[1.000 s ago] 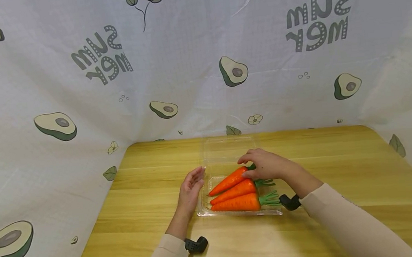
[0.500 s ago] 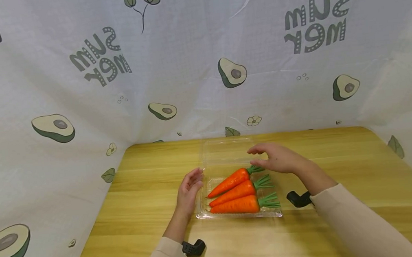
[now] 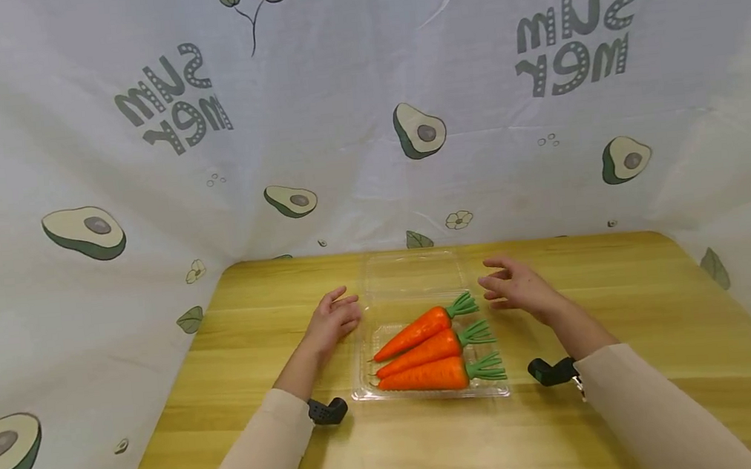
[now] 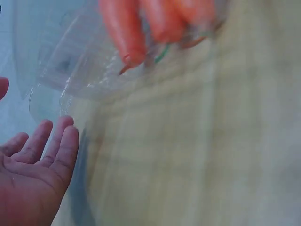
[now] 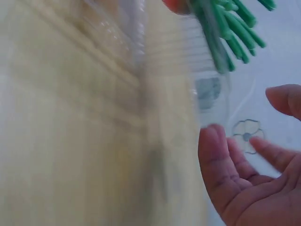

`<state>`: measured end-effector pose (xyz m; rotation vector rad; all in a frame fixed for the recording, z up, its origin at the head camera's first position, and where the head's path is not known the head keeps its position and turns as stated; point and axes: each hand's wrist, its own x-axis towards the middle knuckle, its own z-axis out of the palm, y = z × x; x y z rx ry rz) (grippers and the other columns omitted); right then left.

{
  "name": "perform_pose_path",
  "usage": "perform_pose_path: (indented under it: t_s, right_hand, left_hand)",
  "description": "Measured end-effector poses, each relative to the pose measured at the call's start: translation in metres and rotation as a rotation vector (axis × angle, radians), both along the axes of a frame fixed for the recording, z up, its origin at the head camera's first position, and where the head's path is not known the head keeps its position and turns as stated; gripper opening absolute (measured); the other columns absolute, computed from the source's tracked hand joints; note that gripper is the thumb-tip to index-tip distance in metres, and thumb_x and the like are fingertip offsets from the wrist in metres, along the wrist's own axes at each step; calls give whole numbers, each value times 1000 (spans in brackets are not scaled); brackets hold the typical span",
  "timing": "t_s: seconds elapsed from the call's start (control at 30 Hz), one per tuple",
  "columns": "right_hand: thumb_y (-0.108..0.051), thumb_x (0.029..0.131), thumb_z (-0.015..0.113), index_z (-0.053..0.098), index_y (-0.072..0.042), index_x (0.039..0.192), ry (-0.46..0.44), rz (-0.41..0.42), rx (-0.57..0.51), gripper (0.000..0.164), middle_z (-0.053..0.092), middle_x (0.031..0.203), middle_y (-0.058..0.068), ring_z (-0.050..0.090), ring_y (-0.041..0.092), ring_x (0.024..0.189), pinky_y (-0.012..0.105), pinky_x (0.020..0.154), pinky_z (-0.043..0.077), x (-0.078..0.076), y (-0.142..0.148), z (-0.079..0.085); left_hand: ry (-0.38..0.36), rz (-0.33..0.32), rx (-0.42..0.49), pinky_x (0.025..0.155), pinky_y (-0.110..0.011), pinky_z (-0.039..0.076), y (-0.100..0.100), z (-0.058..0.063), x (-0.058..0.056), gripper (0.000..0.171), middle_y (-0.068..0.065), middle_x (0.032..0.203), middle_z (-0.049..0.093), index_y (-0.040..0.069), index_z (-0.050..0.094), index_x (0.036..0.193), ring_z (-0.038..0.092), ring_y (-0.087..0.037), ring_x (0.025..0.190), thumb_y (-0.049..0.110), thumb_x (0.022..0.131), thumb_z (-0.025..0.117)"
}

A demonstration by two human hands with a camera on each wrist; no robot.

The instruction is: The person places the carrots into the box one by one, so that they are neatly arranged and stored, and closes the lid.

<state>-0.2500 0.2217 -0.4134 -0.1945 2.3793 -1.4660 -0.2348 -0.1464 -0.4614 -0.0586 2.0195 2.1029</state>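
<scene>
Versus half a second ago: I see the left hand (image 3: 333,323) farther up the left side of the box (image 3: 430,397), fingers loosely spread, holding nothing; the right hand (image 3: 521,289) is now off the green tops (image 3: 478,332), right of the box, fingers apart, holding nothing. The carrots (image 3: 422,353) lie inside, tips left. Edges: table (image 3: 407,448) runs well past the left hand, the folded-back lid (image 3: 412,270) nearly meets its far edge, more room past the right hand. My count: two hands, one box, one lid, three carrots.
</scene>
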Motion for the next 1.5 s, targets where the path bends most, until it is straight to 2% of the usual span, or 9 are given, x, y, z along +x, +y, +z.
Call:
perform_pose_path:
  t_s: [0.13,0.23,0.37,0.53,0.7,0.83,0.97,1.33,1.5]
  right_hand:
    - [-33,108,48,15,5,160,-184,-17,-119,72,36,155,35,68,27,112,37,98,59,-2,0,-10]
    - [-29,108,48,20,4,159,-259,-36,-198,68,51,143,27,65,10,98,27,91,60,-6,0,-15]
    - [-22,105,52,21,-2,161,-313,-55,-269,67,61,114,2,63,9,90,22,83,60,-10,0,-20]
    - [-17,102,57,19,-7,162,-352,-62,-306,71,62,96,-3,63,10,84,21,77,60,-10,0,-21]
    - [-16,103,58,18,-7,162,-368,-58,-321,72,64,92,-3,62,9,80,20,74,59,-9,-1,-22]
    - [-17,103,58,18,-7,162,-370,-57,-330,72,63,92,-3,61,9,79,19,73,59,-9,-1,-23]
    - [-17,103,59,19,-8,162,-364,-62,-335,71,61,92,-3,61,9,78,18,73,58,-7,-1,-22]
    - [-17,103,59,20,-7,160,-313,-75,-337,70,61,90,-4,61,8,77,18,72,58,-3,-4,-24]
    - [-16,103,60,19,-7,159,-287,-74,-357,70,61,85,-4,61,7,73,18,68,57,-3,-5,-24]
  left_hand:
    - [-69,-46,-16,107,-41,53,-1,7,-15,63,-25,157,45,1,26,159,68,-21,109,16,104,53]
    - [-129,-74,-17,95,-28,57,0,11,-22,64,-23,155,47,2,29,159,67,-13,97,17,104,55]
    - [-166,-100,-45,78,-20,54,4,14,-25,65,-22,152,48,5,30,160,64,-11,87,14,102,59]
    - [-183,-96,-67,72,-20,54,7,18,-25,66,-20,156,46,8,30,160,58,-11,79,10,101,59]
    - [-194,-92,-77,72,-20,52,8,18,-25,62,-21,149,50,7,33,158,55,-12,78,10,101,58]
    - [-198,-91,-88,71,-21,52,9,17,-25,59,-16,125,58,6,37,157,53,-13,77,10,102,57]
    - [-196,-81,-93,70,-23,53,9,17,-25,59,-8,109,58,9,38,156,52,-13,75,9,101,57]
    - [-160,-104,-82,65,-24,50,6,17,-21,61,-5,102,57,12,36,157,50,-14,67,8,101,58]
    - [-144,-81,-60,63,-23,48,6,15,-21,61,-2,99,57,14,37,157,50,-12,67,6,100,59]
